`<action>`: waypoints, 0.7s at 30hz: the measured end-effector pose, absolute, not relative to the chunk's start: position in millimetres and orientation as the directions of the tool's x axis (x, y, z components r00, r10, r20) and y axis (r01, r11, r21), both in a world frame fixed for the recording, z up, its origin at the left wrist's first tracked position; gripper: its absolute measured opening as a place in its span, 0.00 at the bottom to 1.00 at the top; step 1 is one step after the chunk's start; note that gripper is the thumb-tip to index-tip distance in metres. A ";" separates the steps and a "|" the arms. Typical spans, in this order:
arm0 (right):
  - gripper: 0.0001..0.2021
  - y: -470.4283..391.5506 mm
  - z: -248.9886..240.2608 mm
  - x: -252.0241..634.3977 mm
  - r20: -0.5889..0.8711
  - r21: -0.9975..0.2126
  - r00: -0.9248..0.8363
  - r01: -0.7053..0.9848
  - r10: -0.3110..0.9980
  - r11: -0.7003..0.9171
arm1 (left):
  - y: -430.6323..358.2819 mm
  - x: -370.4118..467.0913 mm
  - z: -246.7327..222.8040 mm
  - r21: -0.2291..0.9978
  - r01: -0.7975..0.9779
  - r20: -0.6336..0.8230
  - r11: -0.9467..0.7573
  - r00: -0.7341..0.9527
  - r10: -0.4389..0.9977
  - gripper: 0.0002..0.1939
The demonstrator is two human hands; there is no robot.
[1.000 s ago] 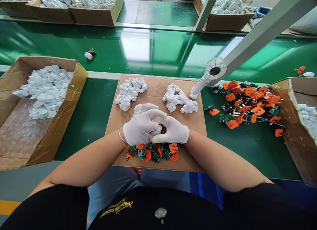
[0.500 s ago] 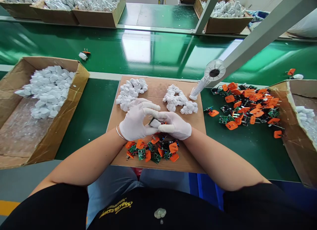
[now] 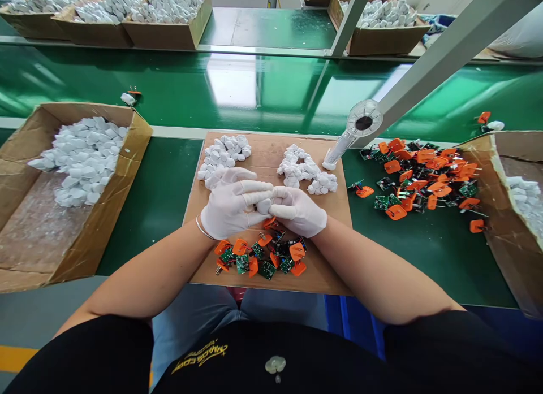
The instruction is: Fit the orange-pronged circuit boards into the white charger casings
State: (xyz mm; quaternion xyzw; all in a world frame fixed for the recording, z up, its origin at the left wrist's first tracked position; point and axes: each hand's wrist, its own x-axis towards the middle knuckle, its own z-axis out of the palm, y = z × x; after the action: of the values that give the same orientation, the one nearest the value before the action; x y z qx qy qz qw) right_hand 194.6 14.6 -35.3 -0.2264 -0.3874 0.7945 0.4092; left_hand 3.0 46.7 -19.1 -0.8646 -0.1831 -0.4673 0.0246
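Both of my hands wear white gloves and meet over the cardboard sheet (image 3: pixel 335 241). My left hand (image 3: pixel 231 204) pinches a small white plastic housing (image 3: pixel 264 206) from the left, and my right hand (image 3: pixel 299 210) grips it from the right. An orange plug plate (image 3: pixel 268 222) shows just below the housing, partly hidden by the fingers. Close under my hands lies a pile of green circuit boards with orange plug plates (image 3: pixel 267 268). Beyond them on the sheet are two groups of white housings, one at left (image 3: pixel 224 154) and one at right (image 3: pixel 299 165).
A cardboard box of white pieces (image 3: pixel 87 156) stands at left, another box (image 3: pixel 498 213) at right. More orange-plated boards (image 3: pixel 424 173) are heaped right of the sheet. A clear plastic handheld fan (image 3: pixel 356 128) stands before a slanted metal post (image 3: pixel 424 72). The green conveyor (image 3: pixel 169 83) runs behind.
The white housing has turned between my fingers, its rounded face now showing and the orange plate visible below. On the conveyor, the assembled pieces have shifted left.
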 end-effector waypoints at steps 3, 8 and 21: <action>0.19 15.6 -36.7 196.1 -0.066 -0.786 -0.584 -0.469 0.809 -0.403 | 46.6 4.3 -17.3 0.077 0.343 0.808 -0.936 0.529 0.260 0.07; 0.15 16.3 -38.6 196.5 -0.077 -0.841 -0.561 -0.408 0.824 -0.356 | 41.4 6.9 -12.3 0.139 0.330 0.782 -0.934 0.542 0.308 0.08; 0.18 9.9 -41.1 195.0 0.005 -0.924 -0.450 -0.344 0.893 -0.168 | 41.2 2.4 -8.9 0.289 0.269 0.768 -0.919 0.508 0.390 0.15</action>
State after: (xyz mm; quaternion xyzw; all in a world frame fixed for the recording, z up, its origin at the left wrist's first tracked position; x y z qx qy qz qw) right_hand 195.0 9.9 -41.1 -0.2895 -0.4739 0.7072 0.4375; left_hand 2.4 41.2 -8.9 -0.8659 -0.1902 -0.4579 -0.0663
